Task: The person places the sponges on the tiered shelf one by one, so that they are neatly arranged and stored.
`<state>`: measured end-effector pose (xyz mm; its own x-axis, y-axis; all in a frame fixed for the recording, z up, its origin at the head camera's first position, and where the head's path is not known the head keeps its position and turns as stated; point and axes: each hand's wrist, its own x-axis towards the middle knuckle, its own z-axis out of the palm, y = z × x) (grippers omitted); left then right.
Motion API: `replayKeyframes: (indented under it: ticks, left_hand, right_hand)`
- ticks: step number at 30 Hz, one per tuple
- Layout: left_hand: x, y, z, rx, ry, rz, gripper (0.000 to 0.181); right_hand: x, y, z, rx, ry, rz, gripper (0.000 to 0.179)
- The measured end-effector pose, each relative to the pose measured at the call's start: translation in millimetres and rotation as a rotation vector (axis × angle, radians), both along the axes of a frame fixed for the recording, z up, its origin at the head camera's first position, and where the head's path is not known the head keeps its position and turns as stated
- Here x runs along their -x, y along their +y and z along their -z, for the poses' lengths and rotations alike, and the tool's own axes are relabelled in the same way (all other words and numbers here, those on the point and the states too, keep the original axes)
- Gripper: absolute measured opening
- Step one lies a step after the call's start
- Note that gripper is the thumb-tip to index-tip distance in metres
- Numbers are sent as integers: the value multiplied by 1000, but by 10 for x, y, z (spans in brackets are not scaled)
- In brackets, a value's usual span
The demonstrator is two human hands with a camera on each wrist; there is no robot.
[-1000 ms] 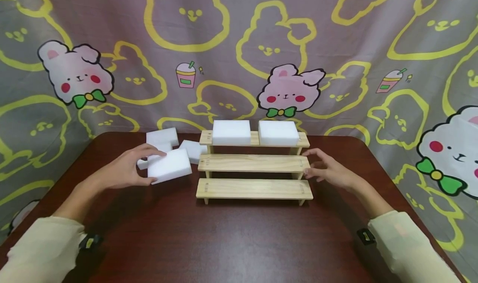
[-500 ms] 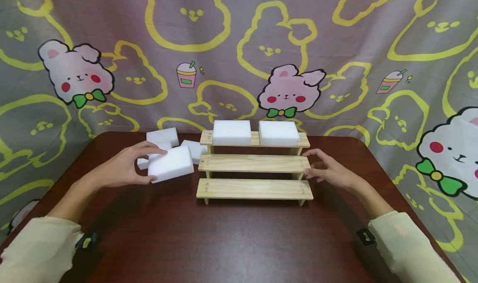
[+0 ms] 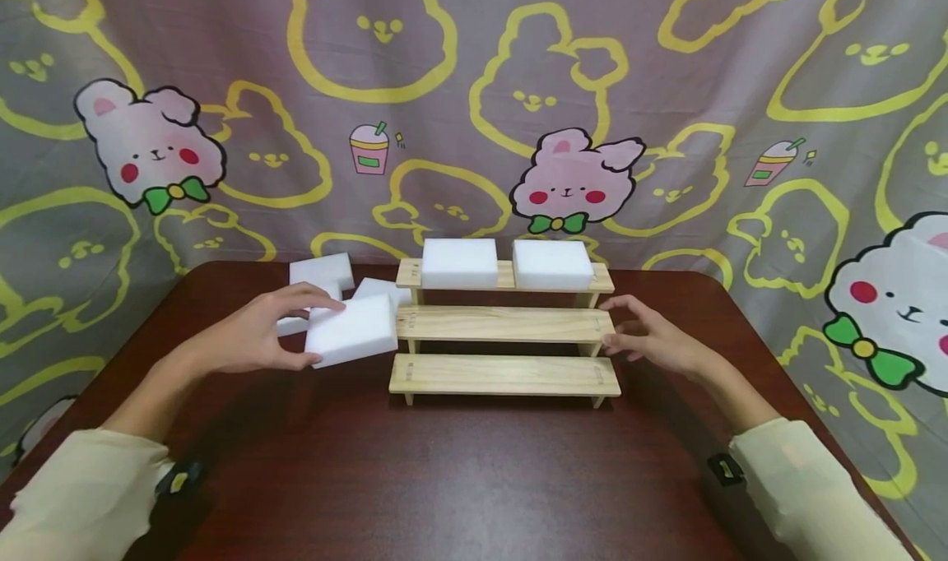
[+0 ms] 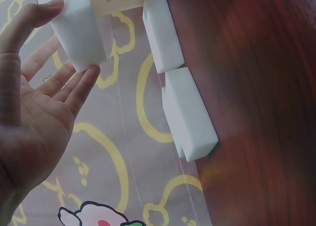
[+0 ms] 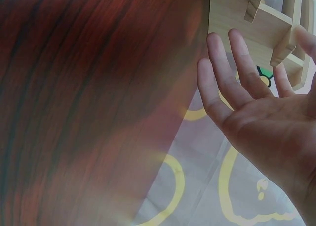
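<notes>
My left hand (image 3: pixel 248 328) pinches a white foam block (image 3: pixel 354 331) between thumb and fingers, just left of a three-tier wooden stand (image 3: pixel 504 324). The block is tilted, and its right edge overlaps the middle tier's left end in the head view. In the left wrist view the thumb lies on one face of the held block (image 4: pixel 79 30), with fingertips at its lower edge. My right hand (image 3: pixel 659 340) is at the right end of the middle tier, its thumb at or very near the wood. Its fingers look loosely extended in the right wrist view, holding nothing.
Two white blocks (image 3: pixel 459 262) sit side by side on the top tier. Several more, including a rear block (image 3: pixel 322 271), lie behind my left hand, partly hidden. The dark red-brown table (image 3: pixel 489 470) reaches back to a patterned curtain (image 3: pixel 429 117).
My left hand lifts the foam block slightly, then brings it right and a little down, closer to the stand. The right hand and the stand keep their places.
</notes>
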<state>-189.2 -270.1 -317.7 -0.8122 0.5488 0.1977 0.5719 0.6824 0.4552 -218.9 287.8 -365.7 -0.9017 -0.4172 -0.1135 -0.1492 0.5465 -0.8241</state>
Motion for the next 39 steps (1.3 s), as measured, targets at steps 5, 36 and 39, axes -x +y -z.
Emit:
replayKeyframes:
  ticks: [5, 36, 39]
  left_hand:
    - [0, 54, 9, -3, 13, 14, 62]
    - [114, 502, 45, -44, -20, 78, 60]
    - [127, 539, 51, -48, -18, 83, 59]
  right_hand:
    - [2, 0, 2, 0, 1, 3, 57]
    - [1, 2, 3, 6, -7, 7, 58]
    - [5, 13, 7, 12, -6, 3, 58]
